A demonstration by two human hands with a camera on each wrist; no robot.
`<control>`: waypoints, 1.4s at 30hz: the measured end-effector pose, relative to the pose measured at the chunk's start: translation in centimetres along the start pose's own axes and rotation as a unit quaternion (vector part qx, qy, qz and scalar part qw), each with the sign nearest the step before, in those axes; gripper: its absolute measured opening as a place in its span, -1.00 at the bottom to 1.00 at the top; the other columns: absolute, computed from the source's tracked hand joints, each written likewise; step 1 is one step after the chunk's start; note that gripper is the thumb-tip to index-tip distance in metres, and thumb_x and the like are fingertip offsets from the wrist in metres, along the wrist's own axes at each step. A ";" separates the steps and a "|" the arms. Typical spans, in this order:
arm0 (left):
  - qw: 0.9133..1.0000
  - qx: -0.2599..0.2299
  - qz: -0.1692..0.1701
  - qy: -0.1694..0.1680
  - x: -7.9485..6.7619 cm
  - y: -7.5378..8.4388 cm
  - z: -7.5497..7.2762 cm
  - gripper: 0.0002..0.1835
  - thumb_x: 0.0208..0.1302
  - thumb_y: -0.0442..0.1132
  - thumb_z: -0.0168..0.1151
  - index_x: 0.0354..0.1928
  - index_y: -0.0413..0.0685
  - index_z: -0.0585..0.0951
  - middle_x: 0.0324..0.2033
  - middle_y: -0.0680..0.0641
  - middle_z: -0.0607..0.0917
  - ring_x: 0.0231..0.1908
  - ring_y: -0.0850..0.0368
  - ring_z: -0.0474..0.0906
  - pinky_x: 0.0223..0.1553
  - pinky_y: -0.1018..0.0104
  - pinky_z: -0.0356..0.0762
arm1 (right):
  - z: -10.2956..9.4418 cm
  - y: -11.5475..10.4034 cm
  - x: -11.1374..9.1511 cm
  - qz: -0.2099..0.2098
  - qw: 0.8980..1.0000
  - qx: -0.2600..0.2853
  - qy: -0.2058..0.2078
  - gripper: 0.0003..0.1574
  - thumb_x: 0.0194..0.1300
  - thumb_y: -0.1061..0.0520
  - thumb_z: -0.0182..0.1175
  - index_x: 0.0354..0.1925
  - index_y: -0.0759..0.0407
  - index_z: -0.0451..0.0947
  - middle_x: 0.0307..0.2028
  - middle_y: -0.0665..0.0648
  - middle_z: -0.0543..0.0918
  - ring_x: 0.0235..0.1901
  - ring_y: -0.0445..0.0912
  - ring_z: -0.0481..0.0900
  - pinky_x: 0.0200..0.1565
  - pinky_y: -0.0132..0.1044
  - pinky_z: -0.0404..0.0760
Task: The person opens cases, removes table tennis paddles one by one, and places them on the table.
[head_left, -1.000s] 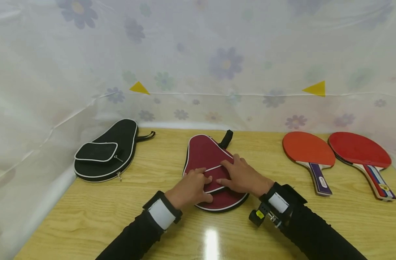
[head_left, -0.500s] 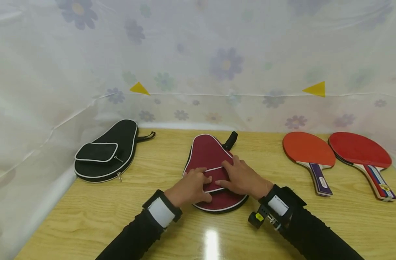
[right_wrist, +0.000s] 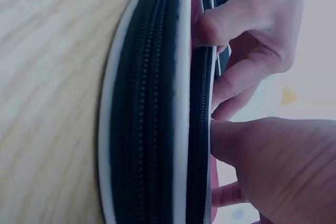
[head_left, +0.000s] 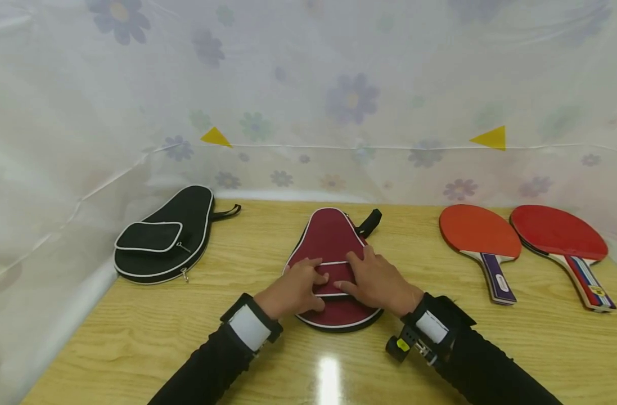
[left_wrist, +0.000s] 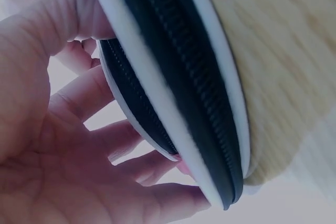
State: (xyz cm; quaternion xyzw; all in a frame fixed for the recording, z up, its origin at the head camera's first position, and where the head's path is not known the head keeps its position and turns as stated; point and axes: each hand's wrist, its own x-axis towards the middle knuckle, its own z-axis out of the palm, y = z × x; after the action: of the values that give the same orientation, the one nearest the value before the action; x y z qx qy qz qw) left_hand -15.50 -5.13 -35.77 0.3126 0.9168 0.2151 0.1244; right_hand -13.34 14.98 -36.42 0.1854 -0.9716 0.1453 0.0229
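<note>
The maroon paddle case [head_left: 331, 242] has turned straighter on the table [head_left: 136, 337], seemingly for alignment, while left hand [head_left: 299, 286] and right hand [head_left: 381, 282] touch it, each grip loosely spread, not clasping.

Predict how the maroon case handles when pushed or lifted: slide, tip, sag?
The maroon case will probably slide rather than roll or tip, since it lies flat on the glossy table. It likely holds its shape: the zippered rim shows no obvious sag. The narrow black strap may flop when lifted.
</note>
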 end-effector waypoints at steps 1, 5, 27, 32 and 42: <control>1.000 -0.001 0.002 0.001 0.0 -0.1 0.0 -0.45 0.05 -0.35 0.48 0.15 -0.30 0.65 0.39 -0.34 0.39 0.42 -0.42 0.18 0.31 -0.36 0.21 | 0.0 -0.1 0.0 0.003 1.000 -0.001 0.002 -0.45 0.35 -0.13 0.32 -0.03 0.29 0.44 -0.24 0.34 0.44 -0.42 0.10 0.50 -0.41 -0.07 0.52; 1.000 -0.007 0.005 0.005 0.0 -0.3 0.1 -0.47 0.05 -0.38 0.46 0.14 -0.31 0.65 0.39 -0.34 0.38 0.43 -0.43 0.16 0.31 -0.36 0.21 | 0.2 -0.4 -0.1 0.009 1.000 -0.009 0.013 -0.44 0.34 -0.11 0.33 -0.04 0.32 0.45 -0.26 0.36 0.44 -0.47 0.09 0.50 -0.45 -0.08 0.53; 1.000 -0.006 0.023 0.018 0.3 -0.9 0.0 -0.52 0.05 -0.45 0.41 0.11 -0.30 0.68 0.38 -0.36 0.40 0.41 -0.49 0.15 0.35 -0.37 0.12 | 0.5 -1.4 -0.6 0.043 0.999 -0.003 0.017 -0.44 0.34 -0.06 0.34 -0.03 0.39 0.44 -0.37 0.32 0.40 -0.58 0.02 0.43 -0.53 -0.18 0.49; 1.000 -0.008 0.016 0.017 0.2 -0.9 -0.1 -0.51 0.06 -0.46 0.42 0.12 -0.30 0.67 0.39 -0.34 0.38 0.43 -0.47 0.11 0.35 -0.40 0.08 | 0.6 -1.5 -0.7 0.046 0.999 0.000 0.024 -0.46 0.34 -0.05 0.35 -0.09 0.38 0.43 -0.39 0.32 0.39 -0.61 0.04 0.43 -0.55 -0.16 0.49; 1.000 0.004 0.024 -0.017 -0.6 -1.3 -0.3 -0.45 0.21 -0.34 0.33 0.27 -0.28 0.55 0.49 -0.32 0.21 0.47 -0.44 0.00 0.39 -0.36 0.02 | -0.1 -2.2 -1.5 0.059 0.996 0.067 -0.016 -0.36 0.41 -0.06 0.27 0.19 0.40 0.42 -0.02 0.49 0.39 -0.09 0.25 0.47 -0.14 0.05 0.60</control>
State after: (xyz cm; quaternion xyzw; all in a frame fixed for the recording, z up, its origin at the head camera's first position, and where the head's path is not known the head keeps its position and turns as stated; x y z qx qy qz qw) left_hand -15.79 -6.52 -36.05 0.3387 0.9075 0.2094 0.1338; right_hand -11.13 13.60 -35.91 0.1311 -0.9691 0.2084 -0.0133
